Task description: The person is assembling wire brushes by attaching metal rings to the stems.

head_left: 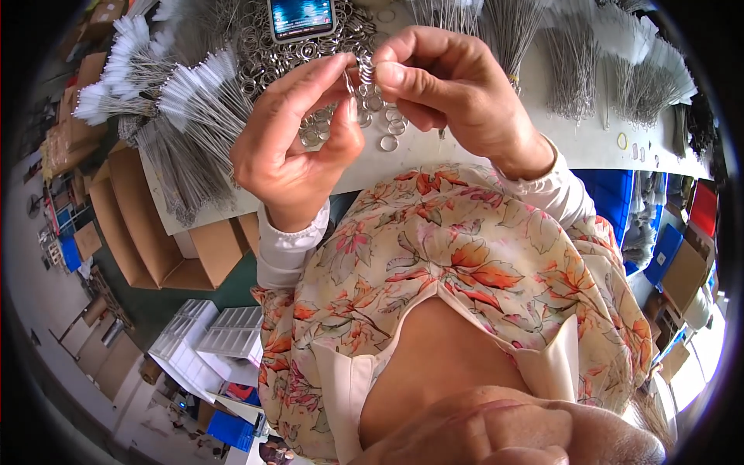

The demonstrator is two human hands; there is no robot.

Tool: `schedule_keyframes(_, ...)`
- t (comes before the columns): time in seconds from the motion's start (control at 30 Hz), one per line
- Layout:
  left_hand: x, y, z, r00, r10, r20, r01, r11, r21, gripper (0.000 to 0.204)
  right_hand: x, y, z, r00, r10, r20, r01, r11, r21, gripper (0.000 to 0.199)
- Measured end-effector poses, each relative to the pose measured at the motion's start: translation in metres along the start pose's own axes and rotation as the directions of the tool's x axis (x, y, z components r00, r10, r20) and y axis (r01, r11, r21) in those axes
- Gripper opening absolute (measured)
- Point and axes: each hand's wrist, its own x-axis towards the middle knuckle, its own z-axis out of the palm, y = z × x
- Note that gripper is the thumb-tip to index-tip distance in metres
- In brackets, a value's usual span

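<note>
Raised over the table, my two hands almost meet at the fingertips. In my left hand (291, 139) a thin metal ring (349, 84), seen nearly edge-on, sits between the thumb and index fingertips. My right hand (457, 89) is closed in a pinch around a short row of small silver rings (366, 71), right beside that ring. How many rings are in the pinch is hidden by the fingers. Below and behind the hands lies a heap of loose metal split rings (267, 66), with a few single rings (389, 142) scattered toward the table's near edge.
A lit phone (302, 18) rests on the ring heap. Bundles of wire-handled brushes with white bristles (198, 89) cover the table's left; more bundles (573, 77) stand along its right. An open cardboard box (147, 225) is below left, and blue bins (604, 198) are at the right.
</note>
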Motion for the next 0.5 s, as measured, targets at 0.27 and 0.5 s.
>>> schedule_keyframes(0.27,0.004,-0.006,0.001,0.998,-0.041,0.047,0.043,0.998,-0.055,0.03,0.006,0.004,-0.004,1.0,0.017,0.007,-0.016,0.993,-0.115,0.019)
schedule_keyframes(0.5,0.016,-0.009,-0.013,0.946,-0.178,0.27,0.233,0.954,-0.187,0.028,0.011,0.0,-0.014,0.986,0.085,0.142,-0.022,0.917,-0.399,0.017)
